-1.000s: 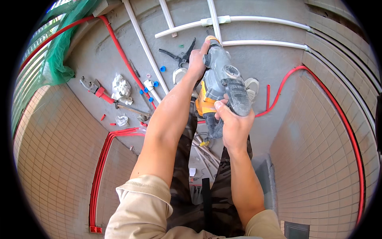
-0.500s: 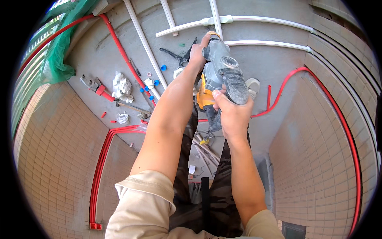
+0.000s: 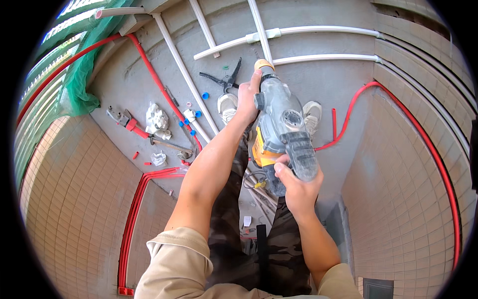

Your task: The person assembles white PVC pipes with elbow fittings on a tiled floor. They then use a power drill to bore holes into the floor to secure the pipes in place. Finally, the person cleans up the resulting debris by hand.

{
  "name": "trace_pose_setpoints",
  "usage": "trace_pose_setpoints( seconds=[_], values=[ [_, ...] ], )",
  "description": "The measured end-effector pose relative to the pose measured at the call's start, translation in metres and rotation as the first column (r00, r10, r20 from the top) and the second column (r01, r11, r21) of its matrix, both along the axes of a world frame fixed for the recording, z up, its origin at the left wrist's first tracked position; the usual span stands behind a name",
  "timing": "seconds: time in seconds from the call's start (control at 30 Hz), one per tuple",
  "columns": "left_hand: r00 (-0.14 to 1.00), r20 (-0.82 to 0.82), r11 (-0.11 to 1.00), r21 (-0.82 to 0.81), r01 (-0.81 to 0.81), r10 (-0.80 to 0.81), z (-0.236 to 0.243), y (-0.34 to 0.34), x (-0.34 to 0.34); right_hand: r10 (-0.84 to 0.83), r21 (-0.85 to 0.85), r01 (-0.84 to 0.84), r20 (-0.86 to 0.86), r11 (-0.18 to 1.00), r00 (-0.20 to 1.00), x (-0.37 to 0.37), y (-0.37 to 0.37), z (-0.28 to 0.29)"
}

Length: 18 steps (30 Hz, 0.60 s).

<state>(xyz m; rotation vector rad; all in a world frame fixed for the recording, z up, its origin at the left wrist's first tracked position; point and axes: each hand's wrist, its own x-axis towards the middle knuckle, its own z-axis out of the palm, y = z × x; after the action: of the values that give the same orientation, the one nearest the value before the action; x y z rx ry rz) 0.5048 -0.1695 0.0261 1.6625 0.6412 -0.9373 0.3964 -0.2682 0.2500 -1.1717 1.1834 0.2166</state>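
Observation:
I hold a dusty grey and yellow rotary hammer drill out in front of me, above the floor between my shoes. Its nose points away from me, toward the white pipes on the floor, and a thin bit seems to extend past the collar. My left hand is closed at the front of the tool, just behind the yellow collar; what its fingers wrap is partly hidden. At the rear, my right hand grips the handle, thumb on the near side. The trigger is out of sight.
White pipes cross the concrete floor ahead. Red pipes run at both sides. A black plier-like tool lies beyond my left shoe. Leftward are a red-handled tool, a hammer, a crumpled white bag and green netting.
The drill's rear and my right hand have come lower and nearer to me, while my left hand stays at its front. The black plier-like tool and my left shoe show more fully.

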Motion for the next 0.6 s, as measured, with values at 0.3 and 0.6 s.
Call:
trace_pose_setpoints(
  seconds=[0.3, 0.6],
  values=[
    [0.992, -0.091, 0.992, -0.085, -0.094, 0.086, -0.015, -0.065, -0.011, -0.027, 0.022, 0.028, -0.038, 0.999, 0.999, 0.011, -0.056, 0.014],
    [0.989, -0.068, 0.992, 0.014, -0.129, 0.13, -0.056, -0.104, 0.016, 0.05, 0.045, -0.049, -0.006, 0.998, 0.999, 0.036, -0.106, -0.059]
  ],
)
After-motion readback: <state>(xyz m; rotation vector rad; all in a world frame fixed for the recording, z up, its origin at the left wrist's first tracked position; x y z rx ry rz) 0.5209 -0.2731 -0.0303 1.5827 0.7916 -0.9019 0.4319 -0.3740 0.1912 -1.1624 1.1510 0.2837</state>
